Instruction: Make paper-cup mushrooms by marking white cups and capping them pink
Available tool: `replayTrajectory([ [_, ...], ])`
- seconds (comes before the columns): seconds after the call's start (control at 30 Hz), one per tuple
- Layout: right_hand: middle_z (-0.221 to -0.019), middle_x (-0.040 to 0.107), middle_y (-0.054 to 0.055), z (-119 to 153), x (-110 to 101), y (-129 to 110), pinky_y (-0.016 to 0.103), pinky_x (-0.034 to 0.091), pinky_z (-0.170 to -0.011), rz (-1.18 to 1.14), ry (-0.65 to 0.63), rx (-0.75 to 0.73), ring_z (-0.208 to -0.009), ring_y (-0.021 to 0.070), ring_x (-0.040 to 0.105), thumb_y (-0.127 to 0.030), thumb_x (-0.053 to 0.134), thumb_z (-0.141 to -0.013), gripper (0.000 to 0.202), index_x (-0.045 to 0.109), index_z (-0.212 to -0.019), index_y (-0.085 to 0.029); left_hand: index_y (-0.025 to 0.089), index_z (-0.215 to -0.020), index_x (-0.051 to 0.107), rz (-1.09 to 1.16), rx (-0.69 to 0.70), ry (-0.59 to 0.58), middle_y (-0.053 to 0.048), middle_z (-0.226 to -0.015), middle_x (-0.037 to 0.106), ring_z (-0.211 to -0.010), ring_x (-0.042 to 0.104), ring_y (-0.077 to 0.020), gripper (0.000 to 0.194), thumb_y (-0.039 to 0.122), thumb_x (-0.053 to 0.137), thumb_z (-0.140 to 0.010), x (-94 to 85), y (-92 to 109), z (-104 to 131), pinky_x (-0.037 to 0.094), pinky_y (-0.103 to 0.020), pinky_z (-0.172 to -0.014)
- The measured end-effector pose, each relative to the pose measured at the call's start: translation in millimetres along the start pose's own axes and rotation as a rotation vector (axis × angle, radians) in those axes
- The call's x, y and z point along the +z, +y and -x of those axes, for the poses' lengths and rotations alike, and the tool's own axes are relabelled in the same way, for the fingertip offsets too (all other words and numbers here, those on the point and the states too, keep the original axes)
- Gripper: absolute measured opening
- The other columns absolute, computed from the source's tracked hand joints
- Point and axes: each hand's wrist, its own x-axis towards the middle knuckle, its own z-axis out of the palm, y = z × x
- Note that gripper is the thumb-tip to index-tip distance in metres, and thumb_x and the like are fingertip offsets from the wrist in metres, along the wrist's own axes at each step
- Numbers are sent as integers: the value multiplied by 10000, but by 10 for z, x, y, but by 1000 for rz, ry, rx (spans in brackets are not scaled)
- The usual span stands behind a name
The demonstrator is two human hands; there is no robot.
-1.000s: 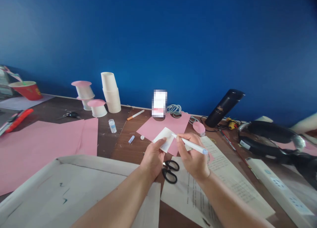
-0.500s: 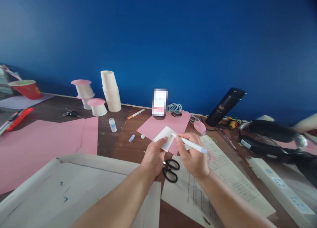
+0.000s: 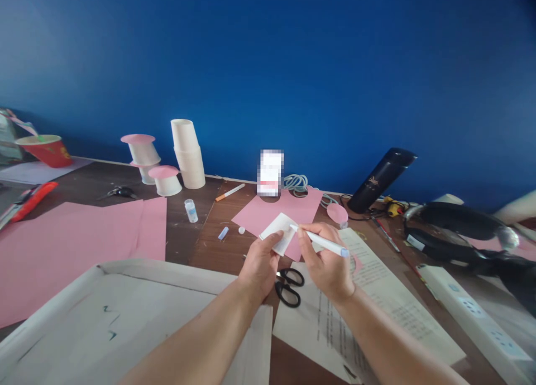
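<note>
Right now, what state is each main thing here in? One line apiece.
White paper object: held in the left hand
White pen: held in the right hand, tip at the object
Scissors: lying down, blades mostly hidden
Phone: upright, screen lit
Tall white cups: stacked
Black flask: lid on
Red cup: upright, things inside
Orange-and-white stick: lying down
Power strip: visible sockets unused

One plain blue wall (image 3: 268,67) rises behind the far edge of the dark brown, wood-grained worktop (image 3: 209,251). The light on this wall is soft, paler toward the worktop's left end and deeper toward its right end.
</note>
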Motion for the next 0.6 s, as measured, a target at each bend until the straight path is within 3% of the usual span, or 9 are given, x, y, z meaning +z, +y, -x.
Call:
replayTrajectory([
  [0.6, -820, 673, 29, 7, 3, -27, 367, 461, -798, 5, -3, -7, -783, 188, 618, -240, 580, -840, 56, 606, -884, -215, 112, -956, 642, -24, 4, 19, -115, -1006, 699, -1091, 604, -239, 230, 121, 663, -727, 6, 11, -5, 422, -321, -1003],
])
